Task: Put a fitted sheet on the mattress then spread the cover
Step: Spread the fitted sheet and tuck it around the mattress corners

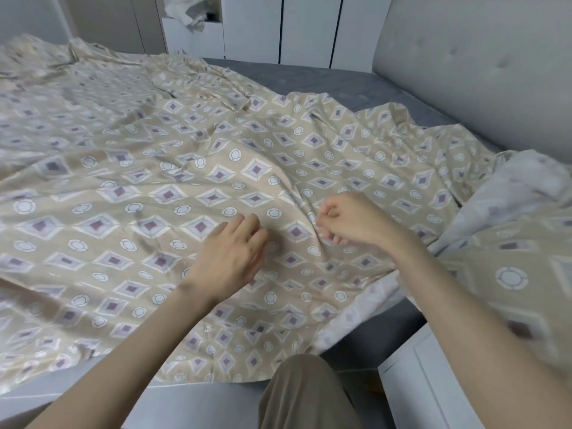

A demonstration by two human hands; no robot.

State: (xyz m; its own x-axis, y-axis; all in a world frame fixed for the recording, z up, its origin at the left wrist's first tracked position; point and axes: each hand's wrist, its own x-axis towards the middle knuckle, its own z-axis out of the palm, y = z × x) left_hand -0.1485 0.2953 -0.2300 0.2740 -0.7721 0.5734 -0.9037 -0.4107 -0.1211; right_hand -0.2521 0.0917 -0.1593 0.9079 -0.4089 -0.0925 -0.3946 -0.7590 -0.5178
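A beige sheet [130, 187] printed with purple diamonds and white circles lies rumpled over most of the grey mattress [312, 78]. Bare mattress shows at the far right and at the near edge. My left hand [235, 252] hovers low over the sheet's middle with fingers loosely bent, holding nothing. My right hand [346, 221] has its fingers curled and pinches a fold of the sheet, which ridges up away from it. At the right the sheet's edge is turned back, showing its pale underside [510, 193].
A padded grey headboard [483, 63] stands along the right. White wardrobe doors [309, 29] line the far wall, with an open shelf of crumpled cloth [192, 13]. A white nightstand [427, 385] stands at my right. My knee [306, 394] is against the bed's edge.
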